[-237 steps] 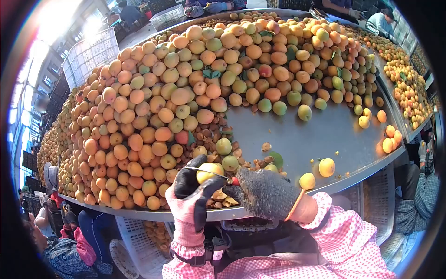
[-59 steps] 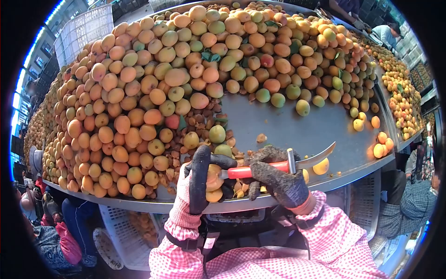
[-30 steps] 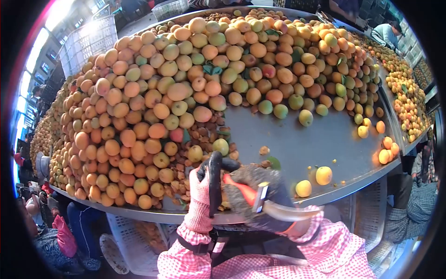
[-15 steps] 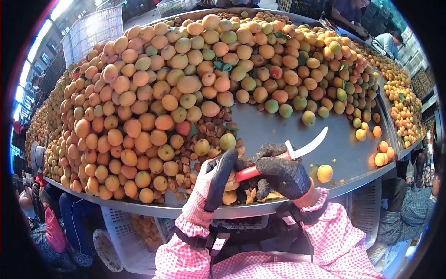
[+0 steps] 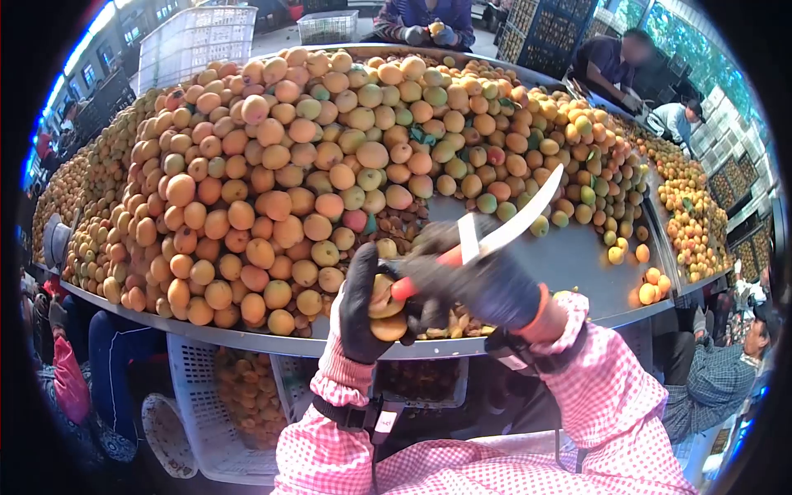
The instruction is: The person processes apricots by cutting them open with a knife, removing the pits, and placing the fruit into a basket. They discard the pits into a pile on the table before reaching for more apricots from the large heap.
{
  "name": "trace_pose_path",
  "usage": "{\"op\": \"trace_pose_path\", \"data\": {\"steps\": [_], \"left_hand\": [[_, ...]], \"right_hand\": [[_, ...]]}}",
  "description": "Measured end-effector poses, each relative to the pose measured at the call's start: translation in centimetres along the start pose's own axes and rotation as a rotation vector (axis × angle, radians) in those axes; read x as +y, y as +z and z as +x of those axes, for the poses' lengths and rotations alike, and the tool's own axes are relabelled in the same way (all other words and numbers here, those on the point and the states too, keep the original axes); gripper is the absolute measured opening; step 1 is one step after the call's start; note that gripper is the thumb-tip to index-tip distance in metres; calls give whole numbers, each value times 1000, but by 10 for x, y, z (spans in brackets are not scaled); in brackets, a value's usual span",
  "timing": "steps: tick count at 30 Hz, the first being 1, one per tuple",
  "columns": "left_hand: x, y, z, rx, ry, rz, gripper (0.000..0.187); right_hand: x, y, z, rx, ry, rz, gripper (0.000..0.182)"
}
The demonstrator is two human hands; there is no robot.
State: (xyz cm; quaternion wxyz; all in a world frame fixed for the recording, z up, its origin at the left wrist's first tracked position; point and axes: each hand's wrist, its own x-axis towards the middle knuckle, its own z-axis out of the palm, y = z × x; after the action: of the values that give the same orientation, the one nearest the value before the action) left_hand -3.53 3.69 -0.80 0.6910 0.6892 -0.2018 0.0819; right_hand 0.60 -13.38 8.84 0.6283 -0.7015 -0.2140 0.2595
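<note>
My left hand [image 5: 358, 309], in a dark-palmed glove, is closed around an apricot [image 5: 384, 299] that looks cut open; another yellow-orange piece [image 5: 388, 327] shows just below it. My right hand [image 5: 491, 285], gloved and blurred by motion, grips a curved knife [image 5: 528, 208] by its red handle. The blade points up and to the right, away from the fruit, while the handle's red end lies beside the apricot. Both hands are over the table's near edge. Apricot scraps [image 5: 456, 326] lie below the right hand.
A large heap of apricots [image 5: 272, 157] covers the metal table [image 5: 590, 268] to the left and back. Several loose ones [image 5: 652, 285] lie at the right. White crates [image 5: 194, 412] stand below the edge. Another person's gloved hands [image 5: 429, 33] hold fruit across the table.
The view has tilted up slightly. My right hand and the knife have moved left and up, the blade now steeper. The apricot in my left hand now shows more, and looks opened.
</note>
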Motion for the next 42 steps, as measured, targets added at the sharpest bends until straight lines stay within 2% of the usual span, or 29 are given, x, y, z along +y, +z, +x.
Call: {"op": "trace_pose_path", "data": {"steps": [1,2,3,4,5,7,10,11,12,14,16,17,18,20,21,22,23,24,28,29,30,31,32,33,35,37,39,40,42], "left_hand": [[1,-3,1,59,-138,-600,48],[-3,-6,0,114,-272,-1203,52],[-27,-10,-10,141,-187,-612,70],[-15,-7,-10,162,160,-61,72],[-18,-8,-9,164,205,8,72],[-14,-15,-13,217,233,312,72],[-19,-19,-19,259,180,482,69],[-31,-18,-19,203,96,218,66],[-25,-11,-17,336,-243,-324,57],[-11,-16,-12,282,-25,559,48],[-58,-22,-15,401,-522,-568,43],[-65,-17,-16,418,-423,-439,45],[-25,-21,-7,488,-581,-605,51],[-29,-27,-18,403,-350,-297,47],[5,-33,-12,347,-554,-528,52],[-16,-30,-25,316,-103,175,64],[-7,-36,-19,355,-419,-398,69],[5,-44,-10,372,-716,-985,74],[13,-32,-3,226,-826,-962,82],[-2,-39,-10,39,-737,-1065,70],[0,-32,-13,28,-742,-1069,70],[5,-26,-17,45,-360,-464,70],[6,-21,-20,64,22,140,84],[0,-21,-22,-47,51,285,112],[-5,-18,-23,-105,-93,215,92],[-9,-15,-22,-139,-205,201,83],[-15,-4,-17,59,-182,14,51],[-12,-2,-17,55,-184,17,51],[32,-1,0,253,-782,-465,57]], "right_hand": [[1,-5,1,26,39,389,19],[17,-9,0,39,-115,484,20],[33,-8,-3,52,-193,478,20],[42,-5,-5,65,-264,475,21],[45,1,-6,127,-110,795,19],[44,14,-7,193,-28,801,20],[33,36,-8,274,29,804,20],[22,42,-5,241,66,521,20],[16,49,-3,209,109,239,20],[8,62,4,171,-108,-357,22],[38,67,26,259,-649,-1192,18],[24,77,37,405,-737,-1184,14],[20,64,49,134,-590,-1184,26],[-1,53,66,-87,-554,-1365,26],[-16,49,63,-43,-210,-844,24],[-33,42,52,-3,127,-316,22],[-46,39,38,168,151,-184,19],[-40,33,30,197,-214,-25,19],[-30,26,-2,198,-165,-238,15],[-8,25,0,143,-447,-479,15],[8,25,1,114,-512,-577,16],[21,34,-4,155,-365,-417,20],[32,42,-8,189,-215,-254,23],[43,41,-6,185,-208,-253,23],[63,40,-4,276,-473,-589,29],[68,49,-2,333,-509,-600,30],[71,52,0,389,-566,-626,31],[72,55,2,393,-567,-622,31],[72,64,5,509,-326,-388,28]]}}
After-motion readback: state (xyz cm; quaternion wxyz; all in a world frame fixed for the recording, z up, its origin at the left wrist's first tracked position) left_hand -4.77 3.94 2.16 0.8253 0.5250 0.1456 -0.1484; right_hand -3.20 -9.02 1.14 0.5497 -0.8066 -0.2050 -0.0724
